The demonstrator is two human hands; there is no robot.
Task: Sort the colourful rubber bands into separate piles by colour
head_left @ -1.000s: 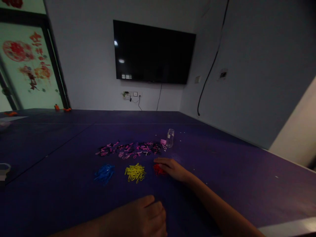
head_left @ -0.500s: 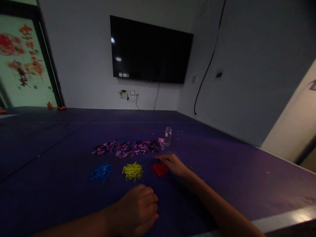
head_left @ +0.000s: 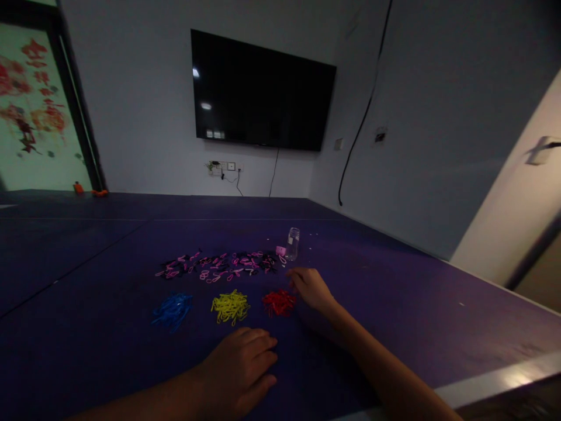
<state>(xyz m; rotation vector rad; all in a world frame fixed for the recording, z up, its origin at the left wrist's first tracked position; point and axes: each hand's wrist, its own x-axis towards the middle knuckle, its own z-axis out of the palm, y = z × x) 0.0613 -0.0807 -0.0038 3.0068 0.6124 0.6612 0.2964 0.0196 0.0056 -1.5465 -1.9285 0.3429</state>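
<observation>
My left hand (head_left: 246,363) rests on the purple surface in front of the yellow pile, fingers loosely apart and holding nothing I can see. Just right of the red rubber bands (head_left: 279,303) is my right hand (head_left: 311,289), its fingers loosely bent and pointing left. Nothing shows in it, though its underside is hidden. Yellow rubber bands (head_left: 230,306) lie heaped in the middle, with blue rubber bands (head_left: 172,310) to their left. Behind these piles, pink and black rubber bands (head_left: 219,266) are spread in a long strip.
A clear bottle (head_left: 292,244) stands uncapped behind my right hand, beside a small pink piece (head_left: 281,251). White specks dot the purple surface (head_left: 385,304). Farther off are a wall-mounted television (head_left: 263,90), a hanging black cable (head_left: 362,126) and orange items (head_left: 99,193) by the door.
My right hand has drawn off the red rubber bands to their right side, leaving the pile uncovered. The fingers of my left hand have loosened and spread a little. The view has shifted slightly.
</observation>
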